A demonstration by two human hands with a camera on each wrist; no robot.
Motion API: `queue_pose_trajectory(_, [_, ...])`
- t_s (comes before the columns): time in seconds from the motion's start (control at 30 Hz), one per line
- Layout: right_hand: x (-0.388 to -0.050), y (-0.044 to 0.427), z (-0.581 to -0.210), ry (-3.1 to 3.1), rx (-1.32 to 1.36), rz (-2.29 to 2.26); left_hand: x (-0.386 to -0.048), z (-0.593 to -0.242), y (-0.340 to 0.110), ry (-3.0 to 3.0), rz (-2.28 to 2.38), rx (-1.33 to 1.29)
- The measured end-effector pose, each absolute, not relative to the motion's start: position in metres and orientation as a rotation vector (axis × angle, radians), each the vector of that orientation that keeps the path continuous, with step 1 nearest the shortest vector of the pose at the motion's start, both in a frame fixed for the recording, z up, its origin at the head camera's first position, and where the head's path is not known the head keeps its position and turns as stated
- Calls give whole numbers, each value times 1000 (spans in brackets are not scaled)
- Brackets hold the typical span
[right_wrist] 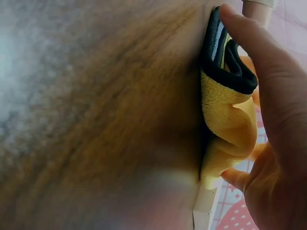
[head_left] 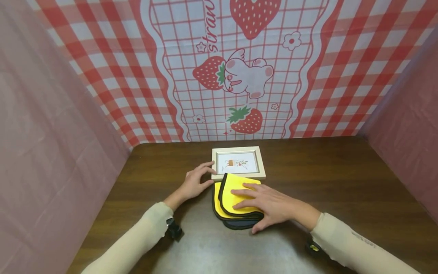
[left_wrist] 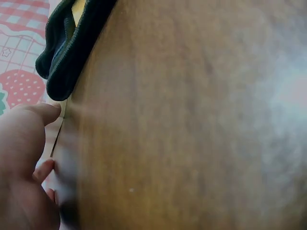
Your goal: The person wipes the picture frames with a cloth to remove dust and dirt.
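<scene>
A folded yellow cloth with black edging [head_left: 239,190] lies on the table, its near layer dark grey. My right hand [head_left: 270,203] rests on it with fingers spread over the yellow top and the thumb at its near right edge; the right wrist view shows the cloth [right_wrist: 228,117] under that hand [right_wrist: 283,124]. Just beyond the cloth lies a cream picture frame [head_left: 262,163] with a small plant picture. My left hand [head_left: 195,182] touches the frame's left side with its fingertips, thumb near the cloth's corner. In the left wrist view this hand [left_wrist: 21,148] is at the frame's edge.
The brown wooden table [head_left: 325,171] reaches back to a red-and-white checked cloth with strawberries [head_left: 244,121]. Pink fabric [head_left: 58,114] hangs on the left and more pink fabric [head_left: 407,110] on the right.
</scene>
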State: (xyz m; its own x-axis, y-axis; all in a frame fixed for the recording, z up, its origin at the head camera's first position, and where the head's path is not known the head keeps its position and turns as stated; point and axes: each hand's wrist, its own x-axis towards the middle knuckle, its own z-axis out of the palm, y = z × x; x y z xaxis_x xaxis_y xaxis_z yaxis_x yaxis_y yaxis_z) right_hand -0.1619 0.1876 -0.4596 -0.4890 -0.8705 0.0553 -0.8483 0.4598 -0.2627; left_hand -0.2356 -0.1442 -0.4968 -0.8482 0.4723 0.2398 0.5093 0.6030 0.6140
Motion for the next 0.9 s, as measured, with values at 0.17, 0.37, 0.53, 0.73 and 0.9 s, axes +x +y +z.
queue_pose_trajectory(0.17, [-163,186,-457,2597,-1509,-353,-238,-504,-147,-2693,-1135,-892])
queue_pose_trajectory(0.37, [-164,183,-456,2577,-1424,-324,-238,-499,-147,-2721,-1155,-884])
queue_pose_trajectory(0.53, [-164,179,-454,2574,-1413,-319,-248,-510,-150,-2764,-1158,-864])
queue_pose_trajectory(0.73, [-167,176,-455,2592,-1469,-287,-240,-494,-146,-2789,-1127,-872])
queue_pose_trajectory(0.9, [-173,175,-457,2653,-1616,-222,-240,-494,-145,-2822,-1115,-852])
